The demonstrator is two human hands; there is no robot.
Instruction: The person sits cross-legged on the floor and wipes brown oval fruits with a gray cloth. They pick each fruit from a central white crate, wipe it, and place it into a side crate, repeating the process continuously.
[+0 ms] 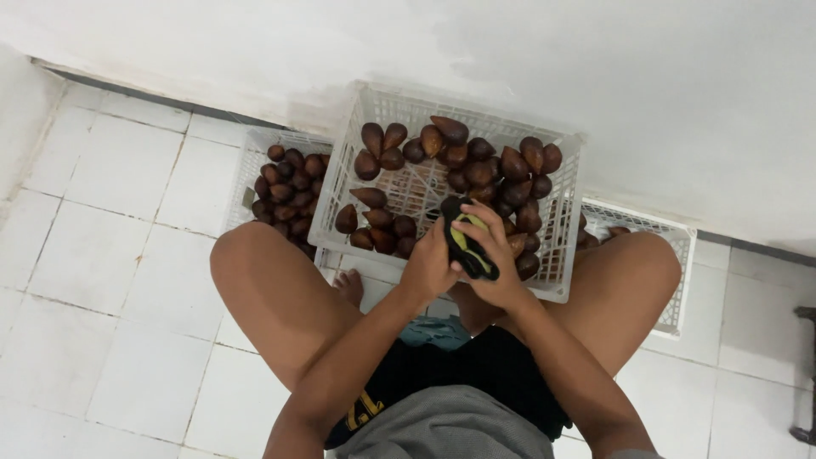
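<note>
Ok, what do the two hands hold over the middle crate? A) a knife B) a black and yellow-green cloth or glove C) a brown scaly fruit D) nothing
B: the left hand and right hand together grip a black and yellow-green cloth or glove above the crate of brown fruit.

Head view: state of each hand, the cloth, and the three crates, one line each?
Left hand: closed on the black and yellow cloth.
Right hand: fingers wrapped over the same cloth.
Black and yellow cloth: bunched between both hands.
Middle crate: partly filled with brown fruit, stacked on the side crates.
Left crate: holds brown fruit, partly covered.
Right crate: mostly hidden.
</note>
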